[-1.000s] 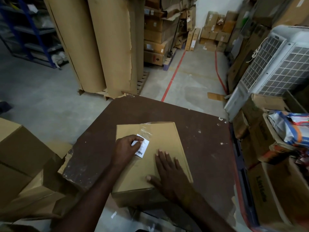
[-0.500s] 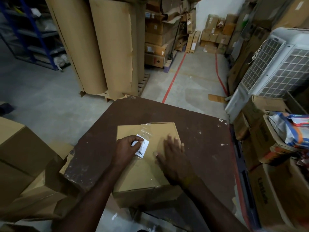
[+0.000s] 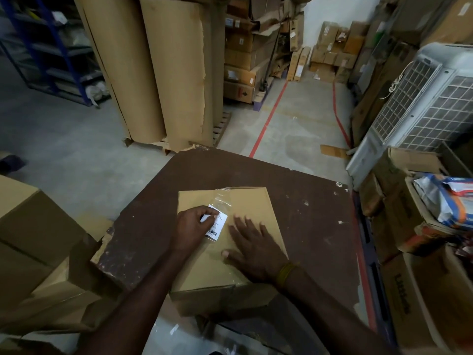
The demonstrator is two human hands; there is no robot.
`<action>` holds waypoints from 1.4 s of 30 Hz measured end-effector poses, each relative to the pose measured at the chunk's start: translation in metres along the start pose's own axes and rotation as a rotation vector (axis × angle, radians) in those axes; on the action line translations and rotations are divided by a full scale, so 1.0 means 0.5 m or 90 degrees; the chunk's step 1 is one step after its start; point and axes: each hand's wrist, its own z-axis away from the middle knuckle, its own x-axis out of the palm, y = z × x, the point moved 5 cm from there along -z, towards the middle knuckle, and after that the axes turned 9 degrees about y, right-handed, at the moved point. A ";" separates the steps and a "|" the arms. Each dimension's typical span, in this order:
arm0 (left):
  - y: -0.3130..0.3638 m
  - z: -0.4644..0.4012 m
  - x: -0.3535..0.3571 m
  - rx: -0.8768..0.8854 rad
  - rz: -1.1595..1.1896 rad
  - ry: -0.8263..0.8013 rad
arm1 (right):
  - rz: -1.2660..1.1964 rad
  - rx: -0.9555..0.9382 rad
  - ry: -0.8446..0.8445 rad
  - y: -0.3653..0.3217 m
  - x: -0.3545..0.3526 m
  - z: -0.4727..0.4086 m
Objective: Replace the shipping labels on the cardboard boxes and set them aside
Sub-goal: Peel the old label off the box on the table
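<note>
A flat cardboard box (image 3: 258, 203) lies on a dark brown table (image 3: 307, 226), its near end hanging over the table's front edge. A small white shipping label (image 3: 217, 225) with a barcode sits on the box top under a strip of clear tape (image 3: 222, 201). My left hand (image 3: 192, 226) has its fingers curled over the label's left part, pinching it. My right hand (image 3: 252, 248) lies flat on the box lid just right of the label, fingers straight and spread.
Cardboard boxes (image 3: 33, 242) stand low at my left. More boxes (image 3: 419, 290) and a plastic-wrapped package (image 3: 445, 198) crowd the right, behind them a white air cooler (image 3: 422, 108). Tall brown paper rolls (image 3: 158, 70) stand on a pallet beyond the table. Blue shelving (image 3: 48, 47) is far left.
My right hand slid from the box's near right part up and left, now lying close beside the label. My left hand stayed on the label.
</note>
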 end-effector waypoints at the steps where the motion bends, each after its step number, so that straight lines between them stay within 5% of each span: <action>1: 0.001 0.001 0.001 0.004 -0.004 -0.002 | 0.014 0.009 0.002 0.010 0.008 -0.006; 6: -0.002 0.002 -0.001 0.005 -0.007 0.001 | -0.032 0.285 0.098 0.114 -0.026 -0.017; 12: 0.007 0.004 -0.002 0.010 -0.005 -0.014 | 0.001 0.052 0.017 0.014 0.026 0.047; 17: -0.007 0.029 -0.015 -0.021 0.057 0.068 | -0.054 0.399 0.121 0.133 -0.003 0.064; 20: -0.017 0.079 -0.035 -0.002 0.037 0.135 | -0.285 0.445 0.164 0.126 0.013 0.076; 23: -0.037 0.122 -0.066 -0.052 0.036 0.173 | -0.346 0.475 0.208 0.098 0.025 0.102; 30: -0.048 0.183 -0.075 -0.123 0.167 0.086 | -0.344 0.605 0.336 0.002 0.028 0.254; 42: 0.203 0.467 0.111 -0.013 0.354 -0.216 | -0.204 0.937 0.661 -0.119 -0.049 0.766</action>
